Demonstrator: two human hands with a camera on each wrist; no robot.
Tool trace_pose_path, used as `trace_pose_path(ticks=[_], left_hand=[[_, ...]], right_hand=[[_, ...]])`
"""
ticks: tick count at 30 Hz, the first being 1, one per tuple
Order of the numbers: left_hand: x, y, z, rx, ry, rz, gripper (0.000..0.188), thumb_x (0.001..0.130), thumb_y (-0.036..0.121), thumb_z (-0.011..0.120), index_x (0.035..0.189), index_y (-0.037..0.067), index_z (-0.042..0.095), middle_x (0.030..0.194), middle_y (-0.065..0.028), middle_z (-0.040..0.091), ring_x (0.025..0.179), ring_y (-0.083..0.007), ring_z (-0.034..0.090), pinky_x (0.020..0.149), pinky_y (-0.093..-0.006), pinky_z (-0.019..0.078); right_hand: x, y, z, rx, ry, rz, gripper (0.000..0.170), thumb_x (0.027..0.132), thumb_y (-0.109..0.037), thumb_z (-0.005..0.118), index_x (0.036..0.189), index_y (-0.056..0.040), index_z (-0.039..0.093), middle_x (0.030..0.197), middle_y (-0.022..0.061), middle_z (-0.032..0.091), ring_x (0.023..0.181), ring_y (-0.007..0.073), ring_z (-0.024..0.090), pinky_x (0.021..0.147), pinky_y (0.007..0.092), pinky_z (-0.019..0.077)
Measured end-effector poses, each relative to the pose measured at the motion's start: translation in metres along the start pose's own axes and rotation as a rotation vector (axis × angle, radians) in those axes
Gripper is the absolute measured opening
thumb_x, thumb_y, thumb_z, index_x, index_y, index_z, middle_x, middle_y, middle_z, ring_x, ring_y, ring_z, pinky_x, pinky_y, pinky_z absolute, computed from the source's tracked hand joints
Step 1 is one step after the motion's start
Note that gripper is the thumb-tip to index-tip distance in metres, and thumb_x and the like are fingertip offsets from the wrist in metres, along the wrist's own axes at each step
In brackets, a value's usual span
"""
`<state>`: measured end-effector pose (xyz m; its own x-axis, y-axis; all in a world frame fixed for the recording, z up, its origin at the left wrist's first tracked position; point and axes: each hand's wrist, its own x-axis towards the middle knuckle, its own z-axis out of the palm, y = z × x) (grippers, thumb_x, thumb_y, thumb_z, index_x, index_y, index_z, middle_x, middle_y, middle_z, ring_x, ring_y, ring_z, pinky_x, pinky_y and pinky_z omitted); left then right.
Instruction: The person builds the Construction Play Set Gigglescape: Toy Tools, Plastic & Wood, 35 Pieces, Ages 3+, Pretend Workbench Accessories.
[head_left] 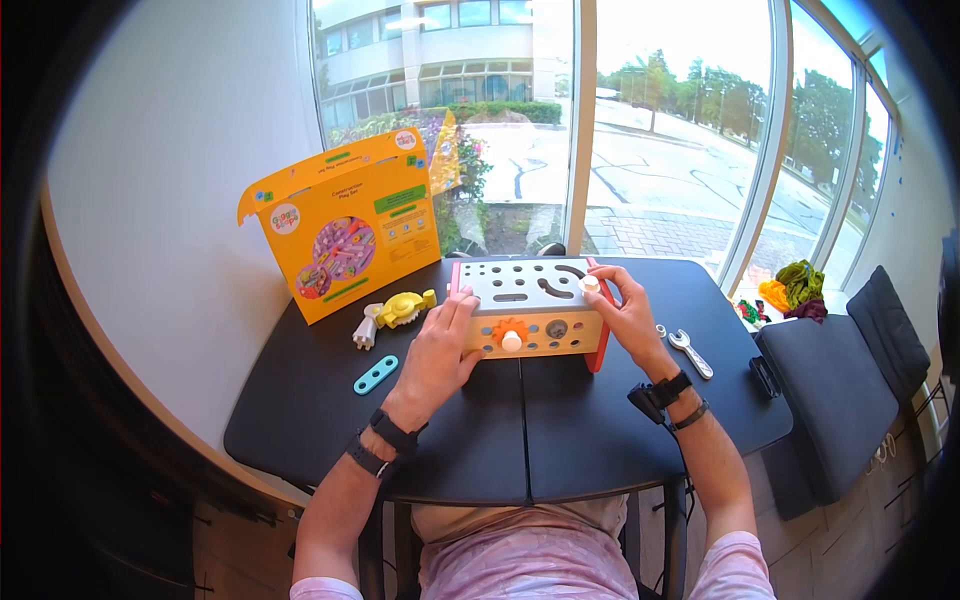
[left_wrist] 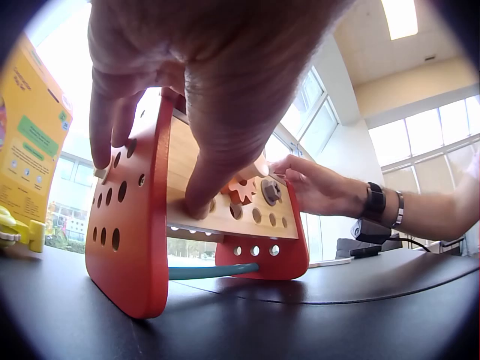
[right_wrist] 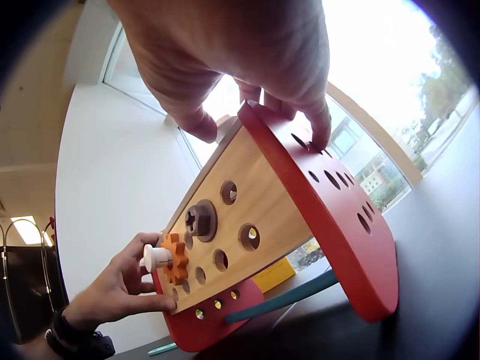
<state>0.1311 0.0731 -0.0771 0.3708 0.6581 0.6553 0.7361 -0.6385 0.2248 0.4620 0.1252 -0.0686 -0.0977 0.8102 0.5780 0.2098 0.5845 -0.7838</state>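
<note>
A toy workbench (head_left: 540,325) with a grey top, wooden front and red end panels stands on the black table (head_left: 460,450). My left hand (head_left: 432,345) grips its left end, thumb on the wooden front and fingers over the red panel (left_wrist: 127,225). At the other end my right hand (head_left: 628,312) holds the workbench, fingers on the right red panel (right_wrist: 330,217) and thumb beside a white peg (head_left: 590,285) on top. An orange gear (right_wrist: 176,259) with a white peg through it and a grey bolt (right_wrist: 201,220) sit in the front holes. A blue bar (right_wrist: 292,296) spans the panels below.
Yellow and white toy pieces (head_left: 400,310) and a teal strip with holes (head_left: 376,375) lie left of the workbench. To its right is a white wrench (head_left: 690,353). A yellow box (head_left: 350,220) stands behind, near the window. A dark chair (head_left: 830,400) stands at the right.
</note>
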Motion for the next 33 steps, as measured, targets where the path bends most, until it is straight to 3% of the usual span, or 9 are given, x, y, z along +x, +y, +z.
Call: trace_pose_path(ticks=[12,24,27,33], left_hand=[[0.0,-0.001,0.001,-0.001,0.0,-0.007,0.079,0.082,0.004,0.091,0.149,0.003,0.051,0.161,-0.0209,0.055,0.144,-0.0469,0.056,0.12,-0.0507,0.0491],[-0.001,-0.001,0.001,0.006,-0.008,-0.004,0.079,0.082,0.005,0.092,0.15,0.003,0.051,0.162,-0.0213,0.055,0.144,-0.0472,0.055,0.12,-0.051,0.0488],[-0.001,-0.001,0.001,-0.004,-0.007,-0.009,0.079,0.082,0.005,0.091,0.15,0.003,0.051,0.162,-0.021,0.055,0.144,-0.0474,0.055,0.12,-0.0511,0.0488],[0.0,-0.001,0.0,-0.001,-0.007,-0.009,0.076,0.084,0.003,0.089,0.15,0.003,0.051,0.16,-0.0197,0.055,0.143,-0.0459,0.056,0.119,-0.0502,0.0513]], right_hand=[[0.0,0.001,0.0,0.001,0.0,-0.004,0.025,0.106,-0.013,0.076,0.126,-0.0004,0.067,0.124,0.0053,0.068,0.108,0.0101,0.07,0.094,0.0284,0.0634],[-0.001,0.001,-0.001,0.054,-0.023,0.019,0.032,0.106,-0.012,0.075,0.134,-0.0011,0.064,0.128,0.0062,0.066,0.112,0.0105,0.069,0.097,0.0287,0.0625],[-0.003,-0.001,-0.002,0.075,-0.039,0.024,0.036,0.104,-0.007,0.073,0.138,-0.0008,0.062,0.141,0.0099,0.063,0.122,0.0119,0.067,0.106,0.0308,0.0605],[-0.009,0.01,-0.006,0.105,-0.035,0.016,0.048,0.1,0.001,0.065,0.148,-0.0034,0.061,0.163,0.0149,0.055,0.155,0.0266,0.052,0.125,0.041,0.0489]])
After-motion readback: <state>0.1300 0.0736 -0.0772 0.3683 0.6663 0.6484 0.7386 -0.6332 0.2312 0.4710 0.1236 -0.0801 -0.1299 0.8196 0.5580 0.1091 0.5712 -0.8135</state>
